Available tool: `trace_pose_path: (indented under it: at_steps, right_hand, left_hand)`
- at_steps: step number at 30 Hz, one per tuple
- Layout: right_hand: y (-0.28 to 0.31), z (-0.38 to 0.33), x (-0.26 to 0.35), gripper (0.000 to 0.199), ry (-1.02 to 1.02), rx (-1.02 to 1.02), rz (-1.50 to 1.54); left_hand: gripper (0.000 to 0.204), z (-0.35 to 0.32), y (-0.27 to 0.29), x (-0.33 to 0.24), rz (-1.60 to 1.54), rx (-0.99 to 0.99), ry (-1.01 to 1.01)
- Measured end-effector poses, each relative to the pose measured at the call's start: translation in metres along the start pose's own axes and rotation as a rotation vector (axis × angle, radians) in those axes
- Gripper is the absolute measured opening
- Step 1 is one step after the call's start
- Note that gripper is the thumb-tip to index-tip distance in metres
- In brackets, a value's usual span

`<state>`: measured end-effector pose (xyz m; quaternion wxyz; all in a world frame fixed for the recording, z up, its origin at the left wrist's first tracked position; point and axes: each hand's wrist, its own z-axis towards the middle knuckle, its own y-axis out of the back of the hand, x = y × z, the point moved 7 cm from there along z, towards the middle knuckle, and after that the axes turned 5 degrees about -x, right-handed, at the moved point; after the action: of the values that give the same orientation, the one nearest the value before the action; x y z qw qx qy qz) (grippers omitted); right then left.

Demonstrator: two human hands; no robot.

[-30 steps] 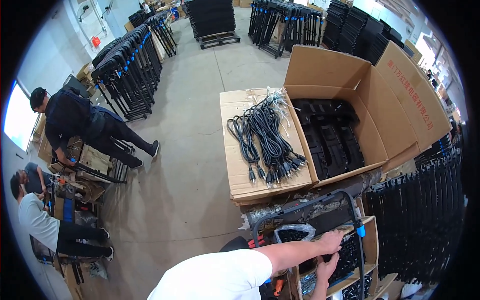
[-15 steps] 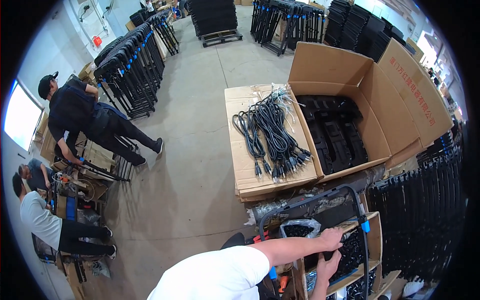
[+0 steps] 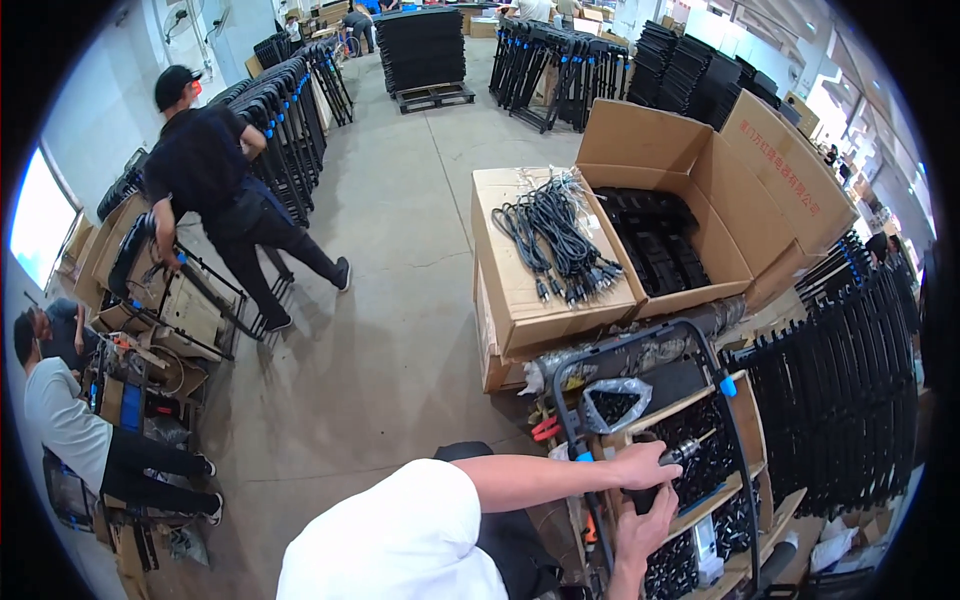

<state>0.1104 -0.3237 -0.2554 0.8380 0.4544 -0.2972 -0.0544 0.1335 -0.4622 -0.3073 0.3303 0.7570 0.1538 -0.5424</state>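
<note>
Two hands at black tube frame (image 3: 640, 345) | left hand (image 3: 640, 465) wraps small black tool (image 3: 672, 455), tip against frame's near rail | right hand (image 3: 645, 525) curled beneath, steadying tool for alignment | parts crate (image 3: 745, 420) under frame.

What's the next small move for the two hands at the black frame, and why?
Probably press the power driver squarely onto the fastening point on the black tubular frame before running it. The left hand rests over the driver's body at the frame's lower rail, and the right hand grips just below, so both are already set; the tip's seating is not visible.
</note>
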Motion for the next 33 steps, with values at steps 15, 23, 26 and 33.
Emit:
trace_pose_path:
  at_steps: [15,23,26,33]
  right_hand:
    - [-0.073,-0.208,0.102,0.075,-0.018,0.361,0.180]
    - [-0.119,-0.200,0.111,0.086,-0.274,0.473,0.172]
    - [-0.129,-0.187,0.114,0.079,-0.252,0.385,0.143]
    - [-0.151,-0.177,0.120,0.077,-0.344,0.381,0.106]
  left_hand:
    - [0.059,-0.239,0.072,0.152,-0.008,-0.146,0.235]
    - [0.064,-0.197,0.086,0.203,0.051,-0.115,0.267]
    - [0.067,-0.177,0.094,0.204,0.111,-0.072,0.225]
    - [0.073,-0.151,0.107,0.208,0.145,0.067,0.244]
